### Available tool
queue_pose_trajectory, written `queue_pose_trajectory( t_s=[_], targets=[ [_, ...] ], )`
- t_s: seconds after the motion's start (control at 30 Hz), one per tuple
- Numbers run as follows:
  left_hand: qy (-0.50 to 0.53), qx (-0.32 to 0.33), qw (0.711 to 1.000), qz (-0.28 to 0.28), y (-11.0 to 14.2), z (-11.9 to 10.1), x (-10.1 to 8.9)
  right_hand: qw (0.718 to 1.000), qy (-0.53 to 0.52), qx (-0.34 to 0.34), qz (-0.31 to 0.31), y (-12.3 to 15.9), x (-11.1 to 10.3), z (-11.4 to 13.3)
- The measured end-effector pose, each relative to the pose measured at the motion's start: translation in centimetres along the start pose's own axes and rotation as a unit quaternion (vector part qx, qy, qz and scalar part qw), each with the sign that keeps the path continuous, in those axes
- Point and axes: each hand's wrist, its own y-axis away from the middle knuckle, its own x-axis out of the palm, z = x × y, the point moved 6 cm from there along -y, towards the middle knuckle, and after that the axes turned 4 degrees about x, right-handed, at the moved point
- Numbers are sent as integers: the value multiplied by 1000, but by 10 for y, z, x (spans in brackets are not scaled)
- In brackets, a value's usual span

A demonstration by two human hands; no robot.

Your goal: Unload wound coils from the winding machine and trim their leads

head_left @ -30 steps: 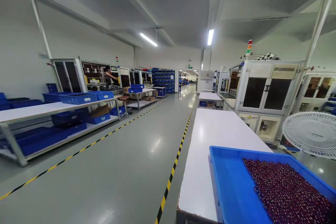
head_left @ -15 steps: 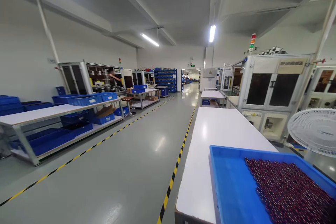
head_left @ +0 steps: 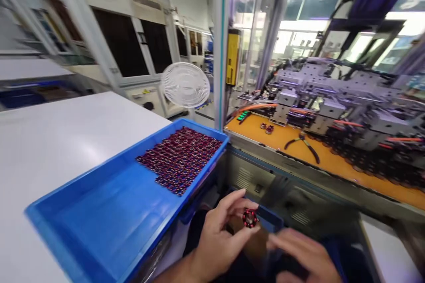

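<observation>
Between the thumb and fingers of my left hand is a small ring-shaped part, dark with red spots round its rim, that looks like a motor stator. My right hand hovers just to its right, smeared by motion, so its grip cannot be made out. To the left, a large blue tray holds many small dark-red parts packed close together in its far end. Below my hands, partly hidden, sits another blue bin.
A machine with metal fixtures stands at the right. On its orange work surface lie pliers and a few small wound parts. A white table carries the tray's left side. Behind the tray stands a white fan.
The view has swung right and down from the aisle to the tray and the machine. Both my hands have come into view, the left with the ring-shaped part in it.
</observation>
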Motion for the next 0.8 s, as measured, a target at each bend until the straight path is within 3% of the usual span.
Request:
queue_pose_trajectory(
  t_s=[0.07, 0.13, 0.23, 0.3, 0.4, 0.47, 0.57, 0.7, 0.8],
  targets=[
    [-48, 54, 997, 41, -3, -2, 12, 993, -64, 90, -35, -13, -16, -8],
    [-66, 98, 990, 74, -3, -3, 22, 966, -170, 189, -41, -26, -21, -14],
    [-64, 127, 986, 89, -1, -3, 30, 895, -326, 302, 15, -36, -4, -16],
    [-54, 121, 987, 88, 1, -3, 32, 845, -410, 339, 55, -36, 14, -14],
    [2, 59, 996, 68, 3, -2, 30, 800, -490, 343, 53, -28, 33, -14],
    [63, -1, 997, 37, 5, 1, 27, 782, -520, 342, 37, -17, 42, -18],
    [132, -52, 990, 4, 8, 5, 23, 767, -537, 346, 65, -3, 50, -22],
    [112, -46, 992, 29, 9, 6, 29, 782, -525, 323, 93, -6, 38, -27],
    [87, -22, 992, 84, 8, 8, 42, 767, -535, 341, 99, -14, 26, -29]
  ],
)
